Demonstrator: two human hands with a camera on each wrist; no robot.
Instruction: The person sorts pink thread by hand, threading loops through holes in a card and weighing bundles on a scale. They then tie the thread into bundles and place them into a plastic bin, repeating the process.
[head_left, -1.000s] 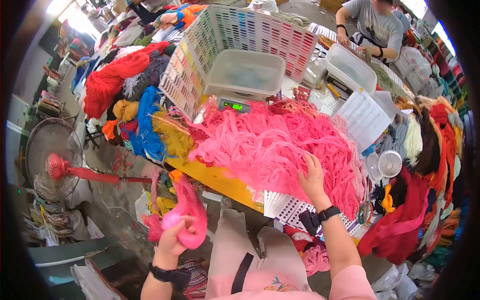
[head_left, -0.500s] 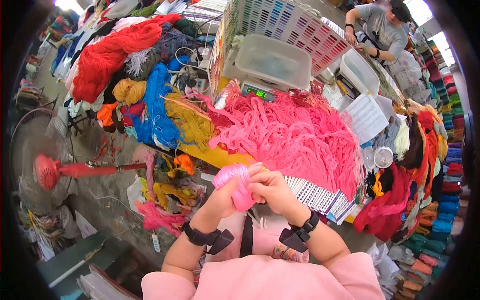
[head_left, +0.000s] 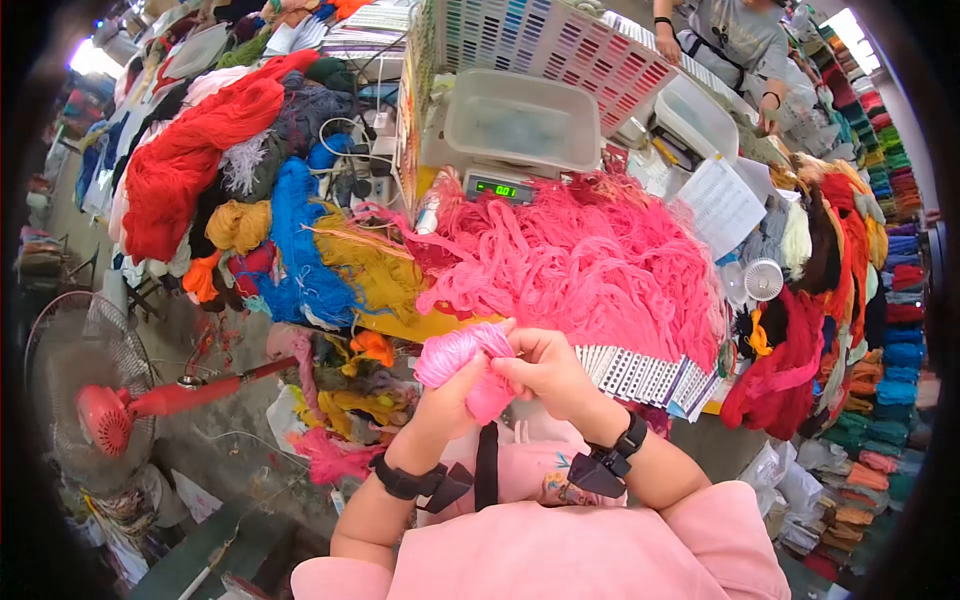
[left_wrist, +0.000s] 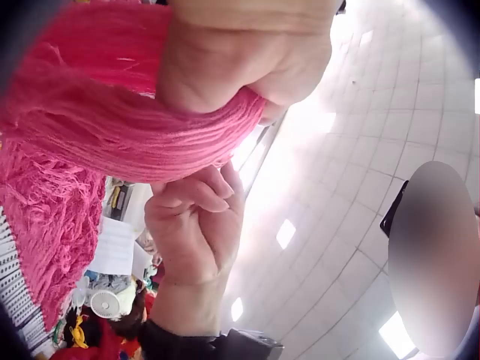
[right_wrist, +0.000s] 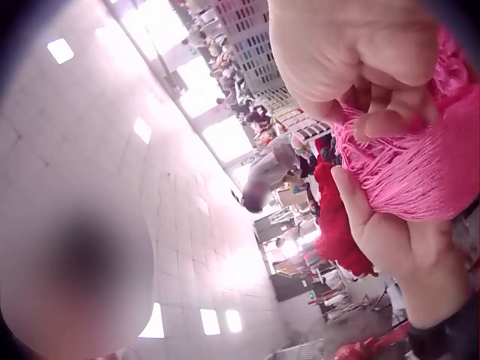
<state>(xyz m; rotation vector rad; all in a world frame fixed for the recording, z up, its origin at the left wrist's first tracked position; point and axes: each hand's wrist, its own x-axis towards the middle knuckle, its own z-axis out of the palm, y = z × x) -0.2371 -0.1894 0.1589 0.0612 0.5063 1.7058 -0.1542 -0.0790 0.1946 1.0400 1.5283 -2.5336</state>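
Observation:
A bright pink skein of yarn (head_left: 458,352) is held up in front of the person's chest. My left hand (head_left: 446,408) grips it from the left, its thumb lying across the strands. On the other side, the curled fingers and thumb of my right hand (head_left: 552,370) pinch strands at the skein's edge. In the left wrist view the skein (left_wrist: 135,142) hangs in a thick loop, with the right hand (left_wrist: 193,232) just beyond it. Loose strands meet the right fingers in the right wrist view, where the left hand (right_wrist: 405,251) supports the skein (right_wrist: 431,172).
Ahead, a large heap of pink yarn (head_left: 570,265) covers the table, with printed cards (head_left: 655,378) at its front edge. Behind it, a clear plastic tub (head_left: 522,120) sits on a digital scale (head_left: 498,188). A red floor fan (head_left: 110,415) stands left; another person (head_left: 725,50) is across the table.
My right hand has left the yarn heap and come to the skein. My left hand has raised the skein from low left to the chest. Since half a second ago, the hands have barely moved.

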